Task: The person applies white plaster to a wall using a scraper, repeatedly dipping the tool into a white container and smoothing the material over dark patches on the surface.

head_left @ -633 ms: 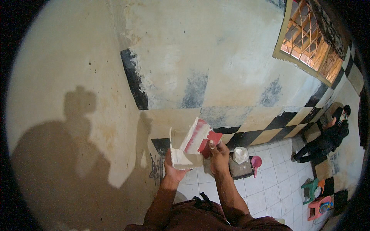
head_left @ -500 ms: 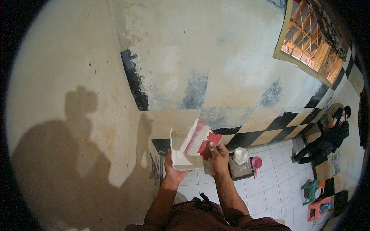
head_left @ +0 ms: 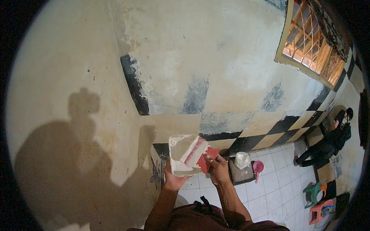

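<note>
My left hand (head_left: 173,178) grips a square, pale board or shallow holder (head_left: 180,146) smeared with white paste, from below and its left side. My right hand (head_left: 219,171) holds a red scraper (head_left: 204,163) with a wide blade coated in white paste, which lies over the board, apparently touching it. Both hands are closed on what they hold, in front of my body, near the wall corner.
Ahead, a patchy checkered wall (head_left: 239,69) has a barred window (head_left: 308,42). On the tiled floor (head_left: 277,192) are a dark tray (head_left: 241,176) with a white bag (head_left: 243,159), a pink dipper (head_left: 258,166), green (head_left: 311,189) and pink stools (head_left: 317,208). A person in black (head_left: 323,148) is at the right.
The scraper has moved down onto the board, and the board's paste-covered face shows more squarely. The whole view has shifted slightly, with the walls appearing lower in the picture.
</note>
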The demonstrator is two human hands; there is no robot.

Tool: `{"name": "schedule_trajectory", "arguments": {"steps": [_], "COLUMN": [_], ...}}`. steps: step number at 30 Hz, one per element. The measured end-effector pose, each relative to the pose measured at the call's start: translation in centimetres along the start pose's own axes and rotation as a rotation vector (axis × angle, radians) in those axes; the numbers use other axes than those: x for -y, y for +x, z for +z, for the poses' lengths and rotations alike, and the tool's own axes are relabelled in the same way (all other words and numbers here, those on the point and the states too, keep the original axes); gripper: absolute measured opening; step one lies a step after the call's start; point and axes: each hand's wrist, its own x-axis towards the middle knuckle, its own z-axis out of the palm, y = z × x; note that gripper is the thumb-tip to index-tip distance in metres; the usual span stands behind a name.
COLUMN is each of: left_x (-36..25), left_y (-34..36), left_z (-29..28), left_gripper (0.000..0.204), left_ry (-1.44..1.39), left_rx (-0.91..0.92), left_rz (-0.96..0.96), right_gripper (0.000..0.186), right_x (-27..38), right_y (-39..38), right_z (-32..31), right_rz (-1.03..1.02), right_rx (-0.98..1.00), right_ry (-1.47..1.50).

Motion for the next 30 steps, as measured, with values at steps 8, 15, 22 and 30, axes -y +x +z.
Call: {"name": "schedule_trajectory", "arguments": {"steps": [8, 15, 22, 30], "left_x": [0.1, 0.4, 0.4, 0.5], "left_y": [0.4, 1.0, 1.4, 1.6], "left_z": [0.7, -0.1, 0.4, -0.2], "left_gripper": [0.077, 0.077, 0.075, 0.079], "left_ry": [0.040, 0.019, 0.038, 0.042], "left_rx": [0.036, 0.025, 0.003, -0.002], "left_rz": [0.022, 0.015, 0.025, -0.015], "right_gripper": [0.026, 0.028, 0.028, 0.027], "right_x": [-0.2, 0.1, 0.4, 0.8], "right_y": [0.8, 1.0, 1.1, 1.2], "right_z": [-0.8, -1.0, -0.7, -0.6], "right_rz": [0.022, 0.002, -0.011, -0.024], "right_rx": [0.036, 0.063, 0.040, 0.081], "right_ry": [0.018, 0.035, 0.064, 0.076]}}
